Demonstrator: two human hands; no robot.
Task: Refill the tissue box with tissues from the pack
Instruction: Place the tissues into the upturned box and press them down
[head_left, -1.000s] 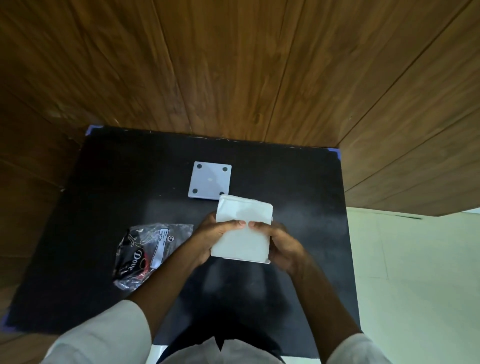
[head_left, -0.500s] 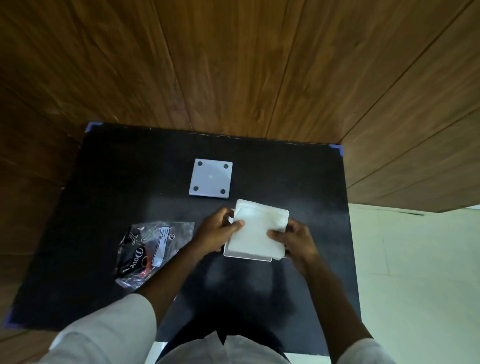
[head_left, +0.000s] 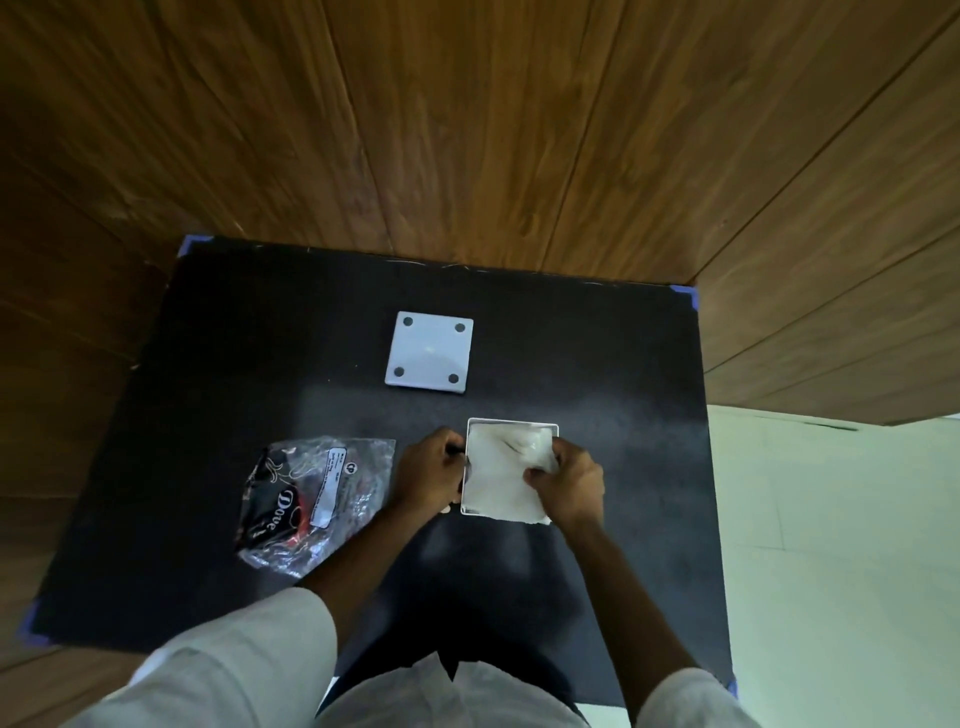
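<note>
We've got the white tissue box sitting open-side up on the black table, right in front of us near the middle. The stack of tissues is mostly down inside it, though a corner of them hangs over the near right edge. Our left hand is curled against the left wall of the box, fingers closed on it. Our right hand is on the right side, fingers pinching the crumpled top tissues. The empty-looking plastic pack lies flat just left of our left hand, not touching the box. The box's square white lid with four dark dots lies farther back, well apart.
</note>
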